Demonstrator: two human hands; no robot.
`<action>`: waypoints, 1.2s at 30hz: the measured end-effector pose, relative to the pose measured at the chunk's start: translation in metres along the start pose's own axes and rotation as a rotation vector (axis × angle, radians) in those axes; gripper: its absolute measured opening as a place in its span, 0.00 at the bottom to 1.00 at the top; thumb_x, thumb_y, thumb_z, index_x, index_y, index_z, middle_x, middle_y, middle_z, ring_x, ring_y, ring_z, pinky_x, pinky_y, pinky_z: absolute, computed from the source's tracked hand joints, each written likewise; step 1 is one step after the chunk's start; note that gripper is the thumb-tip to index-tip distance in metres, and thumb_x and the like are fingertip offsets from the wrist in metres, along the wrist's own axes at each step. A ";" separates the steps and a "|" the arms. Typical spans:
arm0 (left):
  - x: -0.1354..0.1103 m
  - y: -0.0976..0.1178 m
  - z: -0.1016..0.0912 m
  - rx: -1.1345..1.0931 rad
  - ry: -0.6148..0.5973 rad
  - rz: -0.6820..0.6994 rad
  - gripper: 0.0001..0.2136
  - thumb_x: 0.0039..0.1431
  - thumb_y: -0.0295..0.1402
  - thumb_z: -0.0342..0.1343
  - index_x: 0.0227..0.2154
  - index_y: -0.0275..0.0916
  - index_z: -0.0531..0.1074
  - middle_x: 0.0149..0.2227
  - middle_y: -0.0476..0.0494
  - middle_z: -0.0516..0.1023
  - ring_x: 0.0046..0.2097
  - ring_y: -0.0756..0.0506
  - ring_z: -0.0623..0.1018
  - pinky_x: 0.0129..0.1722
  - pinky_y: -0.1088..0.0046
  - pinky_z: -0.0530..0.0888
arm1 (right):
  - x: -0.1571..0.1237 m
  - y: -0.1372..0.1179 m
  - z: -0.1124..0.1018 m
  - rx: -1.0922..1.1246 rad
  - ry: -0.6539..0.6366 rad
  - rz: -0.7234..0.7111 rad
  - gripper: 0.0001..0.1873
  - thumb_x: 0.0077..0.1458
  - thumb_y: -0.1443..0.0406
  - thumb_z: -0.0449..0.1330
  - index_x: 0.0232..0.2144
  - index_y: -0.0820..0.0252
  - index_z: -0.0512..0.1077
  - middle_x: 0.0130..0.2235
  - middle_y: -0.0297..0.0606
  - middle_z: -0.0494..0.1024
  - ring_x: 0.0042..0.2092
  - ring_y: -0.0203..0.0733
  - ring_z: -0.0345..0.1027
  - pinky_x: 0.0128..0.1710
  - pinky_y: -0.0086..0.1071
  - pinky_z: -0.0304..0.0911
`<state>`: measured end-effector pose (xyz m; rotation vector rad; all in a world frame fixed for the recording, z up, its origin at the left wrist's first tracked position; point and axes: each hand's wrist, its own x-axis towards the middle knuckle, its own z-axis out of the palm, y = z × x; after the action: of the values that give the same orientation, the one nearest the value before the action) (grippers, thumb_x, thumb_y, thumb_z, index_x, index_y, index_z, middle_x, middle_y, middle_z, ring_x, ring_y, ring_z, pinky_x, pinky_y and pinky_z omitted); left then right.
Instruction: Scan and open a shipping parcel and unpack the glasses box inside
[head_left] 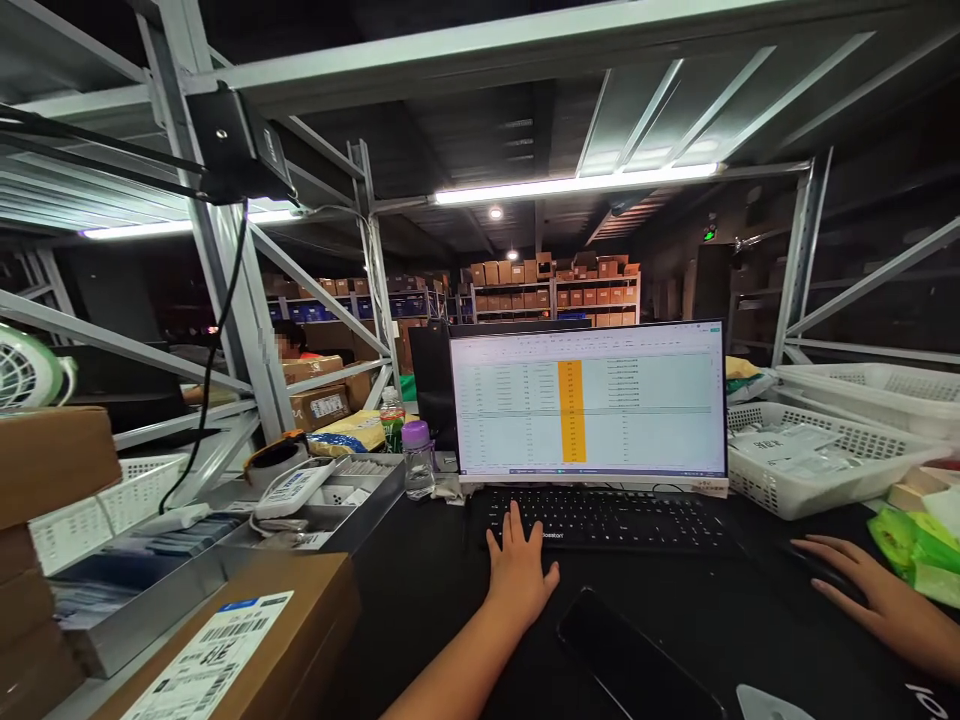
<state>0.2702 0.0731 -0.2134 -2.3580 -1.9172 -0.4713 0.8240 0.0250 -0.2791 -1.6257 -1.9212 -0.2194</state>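
Observation:
My left hand (517,568) lies with fingers spread over the left part of a black keyboard (630,520), fingertips at its keys. At the right, my right hand (874,590) rests on a dark computer mouse (838,572), its fingers lying along it; the palm hides part of the mouse. Behind the keyboard stands a monitor (510,400) showing a spreadsheet with an orange column. A dark phone (637,655) lies on the black desk between my two hands.
A labelled carton (247,630) and a grey tray (142,620) of flat packets occupy the left. A purple-lidded bottle (418,465) stands beside the monitor. White baskets (832,480) and a green bag (911,540) sit right. Metal rack posts (232,300) rise around; another person is partly visible behind.

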 end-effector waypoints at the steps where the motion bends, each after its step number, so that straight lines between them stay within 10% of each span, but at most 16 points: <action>1: 0.000 0.000 0.000 -0.003 -0.001 0.002 0.32 0.59 0.47 0.51 0.64 0.42 0.62 0.74 0.29 0.40 0.72 0.30 0.50 0.67 0.40 0.49 | 0.000 -0.002 -0.001 0.007 0.002 0.007 0.28 0.56 0.46 0.58 0.57 0.41 0.72 0.59 0.41 0.74 0.58 0.58 0.71 0.58 0.47 0.69; 36: -0.001 -0.001 0.000 -0.014 -0.004 0.012 0.32 0.59 0.46 0.51 0.65 0.40 0.62 0.73 0.29 0.41 0.72 0.30 0.52 0.67 0.39 0.49 | 0.000 -0.010 -0.003 -0.027 0.035 0.000 0.28 0.55 0.46 0.58 0.55 0.43 0.73 0.57 0.40 0.75 0.56 0.57 0.73 0.56 0.46 0.71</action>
<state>0.2695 0.0728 -0.2140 -2.3798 -1.9062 -0.4801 0.8160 0.0216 -0.2743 -1.6281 -1.8996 -0.2734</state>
